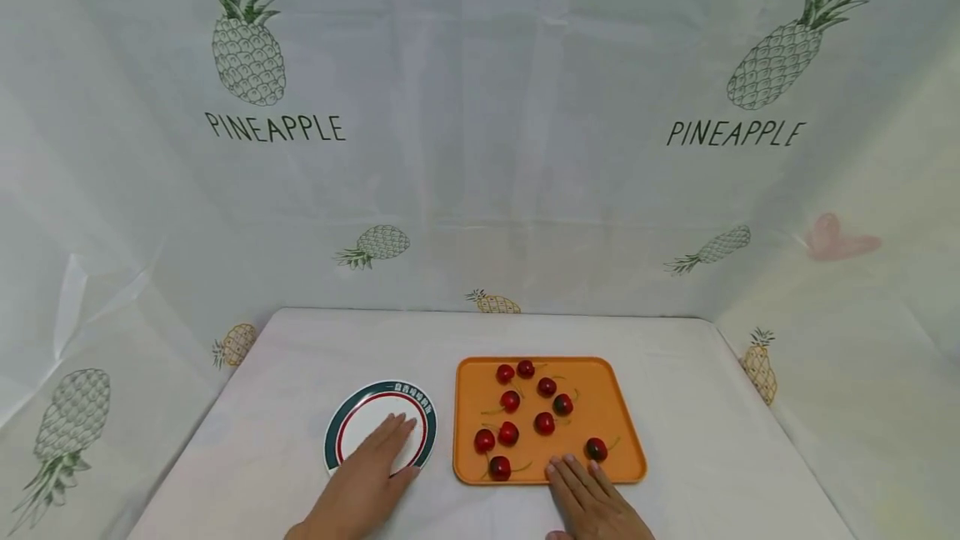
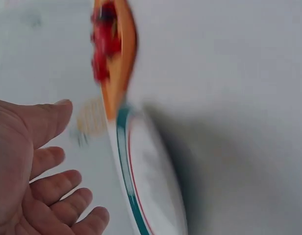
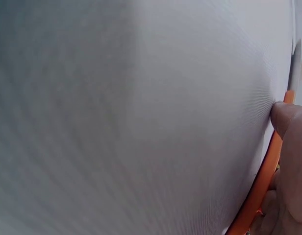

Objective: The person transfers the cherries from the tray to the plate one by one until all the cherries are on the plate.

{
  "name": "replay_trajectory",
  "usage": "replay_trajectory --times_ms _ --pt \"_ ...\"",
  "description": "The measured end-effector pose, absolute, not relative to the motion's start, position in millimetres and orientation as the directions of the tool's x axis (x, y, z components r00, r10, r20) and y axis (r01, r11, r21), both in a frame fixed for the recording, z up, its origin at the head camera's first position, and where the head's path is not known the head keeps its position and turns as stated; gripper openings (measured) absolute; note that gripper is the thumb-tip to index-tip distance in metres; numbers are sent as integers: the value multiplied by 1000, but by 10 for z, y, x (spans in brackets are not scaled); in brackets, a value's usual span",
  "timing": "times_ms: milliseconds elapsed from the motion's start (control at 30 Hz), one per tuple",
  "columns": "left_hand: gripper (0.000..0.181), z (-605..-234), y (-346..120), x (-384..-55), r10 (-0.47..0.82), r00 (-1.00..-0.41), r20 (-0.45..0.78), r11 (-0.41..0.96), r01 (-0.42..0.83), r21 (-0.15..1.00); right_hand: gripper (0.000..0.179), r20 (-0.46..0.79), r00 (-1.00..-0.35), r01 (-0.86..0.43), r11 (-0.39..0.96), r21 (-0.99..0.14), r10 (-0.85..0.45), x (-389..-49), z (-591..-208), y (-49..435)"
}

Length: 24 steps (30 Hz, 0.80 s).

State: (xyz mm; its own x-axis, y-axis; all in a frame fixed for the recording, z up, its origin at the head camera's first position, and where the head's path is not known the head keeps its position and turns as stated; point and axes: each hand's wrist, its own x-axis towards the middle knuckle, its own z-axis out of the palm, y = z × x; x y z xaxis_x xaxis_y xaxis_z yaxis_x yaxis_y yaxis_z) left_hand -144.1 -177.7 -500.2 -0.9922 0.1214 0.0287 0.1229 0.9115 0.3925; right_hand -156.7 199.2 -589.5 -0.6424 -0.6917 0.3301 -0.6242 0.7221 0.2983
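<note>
A white plate (image 1: 371, 423) with a green rim and a red ring lies left of the middle. My left hand (image 1: 363, 477) reaches over it, fingers extended and holding nothing; the left wrist view has the hand (image 2: 38, 181) beside the plate (image 2: 153, 181). On the orange tray (image 1: 603, 394) lie several dark red cherries (image 1: 544, 423) with green stems. My right hand (image 1: 596, 507) overlaps the tray's near edge, its fingers straight and close to one cherry (image 1: 596, 449). In the right wrist view, the tray's rim (image 3: 261, 191) partly hides the fingers.
A white cloth (image 1: 690, 432) covers the table. Behind it hangs a pale curtain (image 1: 510, 148) printed with pineapples, which also lines both sides. The plate sits a short gap to the left of the tray.
</note>
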Motion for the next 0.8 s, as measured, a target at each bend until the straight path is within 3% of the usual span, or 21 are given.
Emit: replay_trajectory --times_ms 100,400,800 --pt "66 -4967 -2087 -1540 28 -997 66 901 53 430 76 323 -648 -627 724 288 -690 -1573 -5893 1985" --pt "84 -5105 -2856 -1841 -155 -987 -49 827 -157 540 76 330 -640 -623 719 307 -694 -1583 -5911 1995" --pt "86 -5195 -2995 -2037 -150 -970 -193 702 -242 670 76 312 -650 -630 721 290 -693 -1573 -5877 1977"
